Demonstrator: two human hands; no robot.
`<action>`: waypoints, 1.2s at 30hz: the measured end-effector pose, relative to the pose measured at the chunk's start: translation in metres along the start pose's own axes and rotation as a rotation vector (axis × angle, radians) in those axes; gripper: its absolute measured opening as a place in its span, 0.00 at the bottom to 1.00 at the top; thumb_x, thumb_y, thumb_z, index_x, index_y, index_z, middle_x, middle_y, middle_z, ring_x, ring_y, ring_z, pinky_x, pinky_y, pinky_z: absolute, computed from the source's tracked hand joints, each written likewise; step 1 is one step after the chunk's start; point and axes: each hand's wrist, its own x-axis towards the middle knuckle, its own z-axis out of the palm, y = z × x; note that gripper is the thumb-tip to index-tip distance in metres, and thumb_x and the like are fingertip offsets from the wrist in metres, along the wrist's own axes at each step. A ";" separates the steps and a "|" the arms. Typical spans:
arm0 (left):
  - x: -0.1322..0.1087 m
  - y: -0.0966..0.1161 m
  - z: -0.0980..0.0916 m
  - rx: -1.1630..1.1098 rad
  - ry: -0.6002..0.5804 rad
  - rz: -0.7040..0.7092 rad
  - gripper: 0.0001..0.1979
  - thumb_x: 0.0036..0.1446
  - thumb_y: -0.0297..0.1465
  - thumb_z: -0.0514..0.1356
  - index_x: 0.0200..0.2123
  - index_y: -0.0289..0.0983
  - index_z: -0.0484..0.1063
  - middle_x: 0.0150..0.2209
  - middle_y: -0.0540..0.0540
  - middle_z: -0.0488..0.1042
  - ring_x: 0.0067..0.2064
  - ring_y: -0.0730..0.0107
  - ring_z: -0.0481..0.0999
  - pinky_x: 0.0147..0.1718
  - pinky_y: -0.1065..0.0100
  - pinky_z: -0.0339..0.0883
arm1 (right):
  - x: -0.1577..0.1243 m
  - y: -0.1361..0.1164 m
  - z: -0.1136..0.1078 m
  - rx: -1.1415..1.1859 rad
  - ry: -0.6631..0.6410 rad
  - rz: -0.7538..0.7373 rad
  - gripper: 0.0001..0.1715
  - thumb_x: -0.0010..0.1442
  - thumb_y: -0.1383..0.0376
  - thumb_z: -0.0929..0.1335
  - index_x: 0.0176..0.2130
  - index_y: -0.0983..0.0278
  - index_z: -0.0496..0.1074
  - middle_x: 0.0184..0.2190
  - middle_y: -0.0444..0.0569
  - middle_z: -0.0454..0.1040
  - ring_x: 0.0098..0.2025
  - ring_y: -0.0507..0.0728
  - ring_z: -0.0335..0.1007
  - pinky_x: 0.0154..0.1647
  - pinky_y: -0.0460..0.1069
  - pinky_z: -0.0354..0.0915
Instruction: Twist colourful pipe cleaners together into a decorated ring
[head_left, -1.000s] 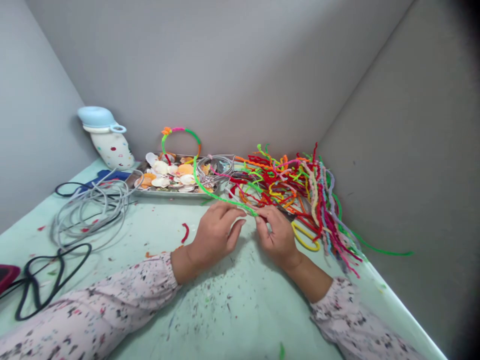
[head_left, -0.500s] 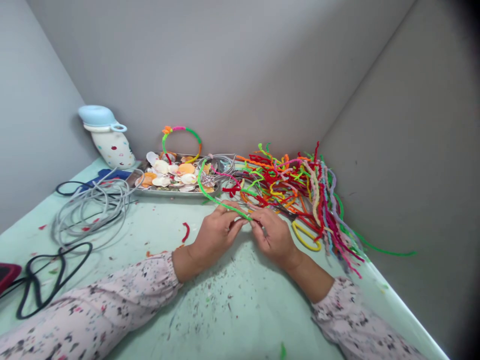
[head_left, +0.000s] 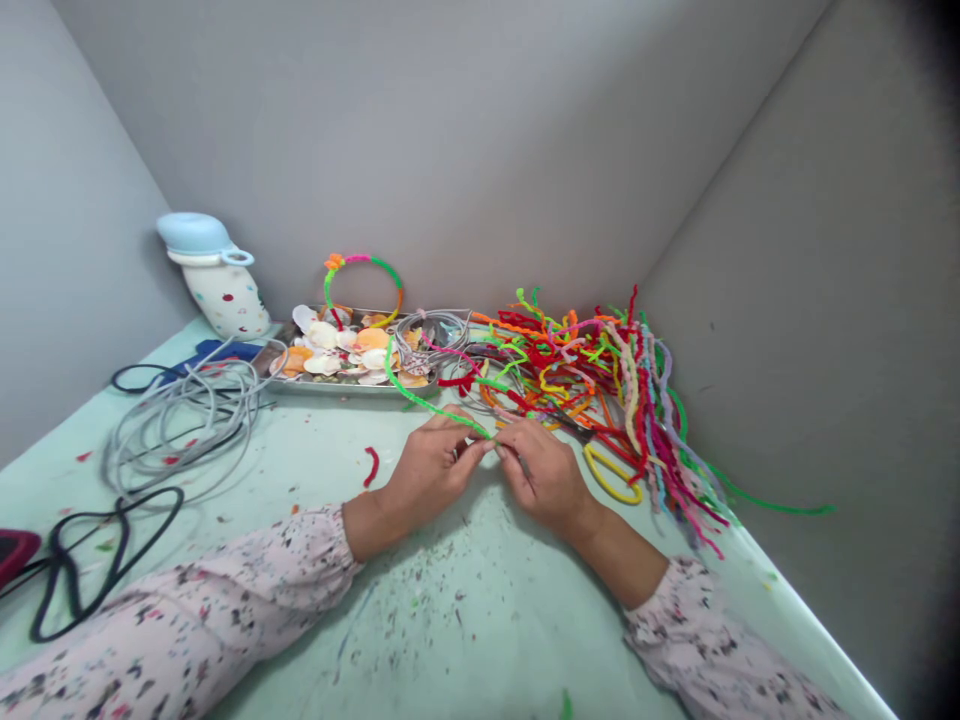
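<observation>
A bright green pipe cleaner (head_left: 420, 400) runs from between my fingertips up to the left, its free end curving in front of the tray of shells. My left hand (head_left: 431, 465) pinches it near its lower end. Fingertip to fingertip with that hand, my right hand (head_left: 544, 475) is closed on the same end of the pipe cleaner. The tip itself is hidden by my fingers. Just beyond my right hand lie scissors with yellow handles (head_left: 611, 473), their blades partly under the heap of pipe cleaners (head_left: 570, 360).
A metal tray (head_left: 352, 389) of seashells stands at the back, with a multicoloured pipe-cleaner ring (head_left: 388, 268) upright in it. Left are a white bottle (head_left: 229, 297) with a blue lid, a blue tool (head_left: 217, 350), coiled grey cable (head_left: 180, 420) and a black cord (head_left: 112, 575). Walls rise behind.
The green pipe cleaner has shifted slightly left, its free end now lower and further left. Both hands have moved only a little, still closed on it.
</observation>
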 end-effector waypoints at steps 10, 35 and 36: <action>0.004 0.004 -0.003 0.020 -0.072 -0.104 0.10 0.56 0.29 0.59 0.23 0.35 0.69 0.24 0.51 0.67 0.30 0.72 0.66 0.29 0.71 0.58 | -0.001 0.002 0.001 -0.012 -0.046 -0.023 0.11 0.60 0.72 0.61 0.41 0.60 0.64 0.36 0.49 0.71 0.46 0.59 0.68 0.55 0.59 0.64; 0.003 0.004 -0.002 -0.019 -0.073 -0.224 0.10 0.60 0.31 0.53 0.27 0.36 0.65 0.28 0.51 0.65 0.31 0.73 0.66 0.31 0.70 0.58 | -0.002 0.005 0.004 0.047 -0.006 0.037 0.11 0.58 0.71 0.63 0.42 0.60 0.66 0.38 0.50 0.73 0.53 0.60 0.67 0.54 0.58 0.65; 0.002 0.005 -0.002 -0.024 -0.062 -0.228 0.07 0.60 0.31 0.54 0.31 0.36 0.66 0.30 0.51 0.66 0.30 0.74 0.66 0.31 0.70 0.59 | -0.002 0.006 0.004 0.050 0.004 0.054 0.11 0.59 0.71 0.63 0.42 0.60 0.66 0.39 0.50 0.73 0.53 0.60 0.66 0.54 0.58 0.65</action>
